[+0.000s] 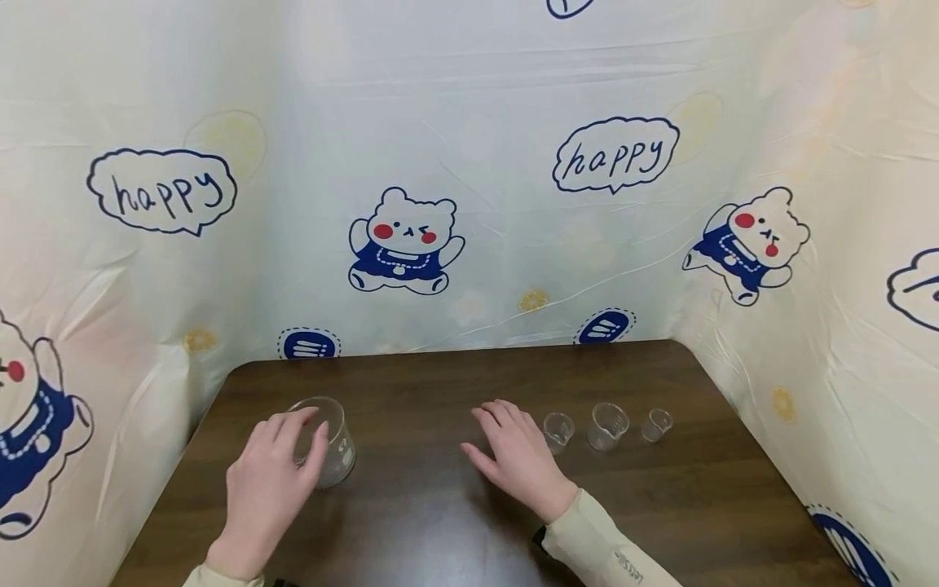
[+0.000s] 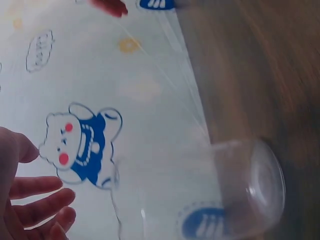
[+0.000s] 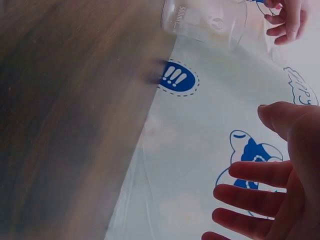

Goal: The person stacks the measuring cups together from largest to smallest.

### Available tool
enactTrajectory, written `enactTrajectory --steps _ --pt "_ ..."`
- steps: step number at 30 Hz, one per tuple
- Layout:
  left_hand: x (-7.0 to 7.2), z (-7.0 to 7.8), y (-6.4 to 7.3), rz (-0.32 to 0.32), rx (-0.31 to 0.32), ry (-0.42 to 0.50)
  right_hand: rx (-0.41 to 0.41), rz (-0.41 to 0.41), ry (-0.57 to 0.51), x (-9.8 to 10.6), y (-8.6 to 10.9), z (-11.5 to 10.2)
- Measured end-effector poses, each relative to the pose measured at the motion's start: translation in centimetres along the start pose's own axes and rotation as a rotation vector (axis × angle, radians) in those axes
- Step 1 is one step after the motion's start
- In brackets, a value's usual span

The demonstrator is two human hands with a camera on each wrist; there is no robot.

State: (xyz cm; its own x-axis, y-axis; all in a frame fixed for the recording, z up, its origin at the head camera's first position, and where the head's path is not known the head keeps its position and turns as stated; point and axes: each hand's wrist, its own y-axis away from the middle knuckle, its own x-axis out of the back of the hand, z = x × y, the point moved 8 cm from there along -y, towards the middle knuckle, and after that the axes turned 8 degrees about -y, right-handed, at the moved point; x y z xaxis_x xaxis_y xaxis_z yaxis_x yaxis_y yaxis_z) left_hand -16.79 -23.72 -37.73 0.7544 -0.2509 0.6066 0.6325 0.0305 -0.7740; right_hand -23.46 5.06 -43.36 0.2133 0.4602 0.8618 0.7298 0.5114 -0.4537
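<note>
Large glass beaker (image 1: 341, 461) stands toward the left edge of the table (image 1: 425, 383), open room between it and the right grip (image 1: 517, 456), spread wide; left grip (image 1: 267, 477), also wide, above its rim; three small beakers (image 1: 609, 430) flank the right grip

A right hand (image 3: 297, 170), fingers parted, hangs before a bear-printed cloth (image 3: 175, 145) alongside a dark wooden table (image 3: 75, 120), while a clear glass beaker (image 3: 205, 24) marked 500 mL sits just beside the left hand (image 3: 293, 21).
</note>
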Motion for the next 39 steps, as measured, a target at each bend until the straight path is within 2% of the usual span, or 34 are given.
enactTrajectory --steps 12,18,26,35,39 --pt "-0.4 -4.3 0.7 -0.005 0.097 -0.03 0.019 0.001 0.015 -0.2 -0.7 -0.8" --pt "-1.1 -6.9 1.1 -0.057 0.183 -0.055 0.034 -0.01 0.022 -0.8 -1.4 -1.6" --pt "-2.4 -9.9 2.6 -0.176 0.243 -0.095 0.06 -0.049 0.065 -1.8 -2.4 -3.0" --pt "-4.1 -12.0 3.8 -0.41 0.256 -0.068 0.107 -0.056 0.102 -3.6 -4.2 -5.0" --pt "-4.7 -12.4 3.9 -0.486 0.234 -0.056 0.126 -0.065 0.103 -4.7 -5.1 -6.2"
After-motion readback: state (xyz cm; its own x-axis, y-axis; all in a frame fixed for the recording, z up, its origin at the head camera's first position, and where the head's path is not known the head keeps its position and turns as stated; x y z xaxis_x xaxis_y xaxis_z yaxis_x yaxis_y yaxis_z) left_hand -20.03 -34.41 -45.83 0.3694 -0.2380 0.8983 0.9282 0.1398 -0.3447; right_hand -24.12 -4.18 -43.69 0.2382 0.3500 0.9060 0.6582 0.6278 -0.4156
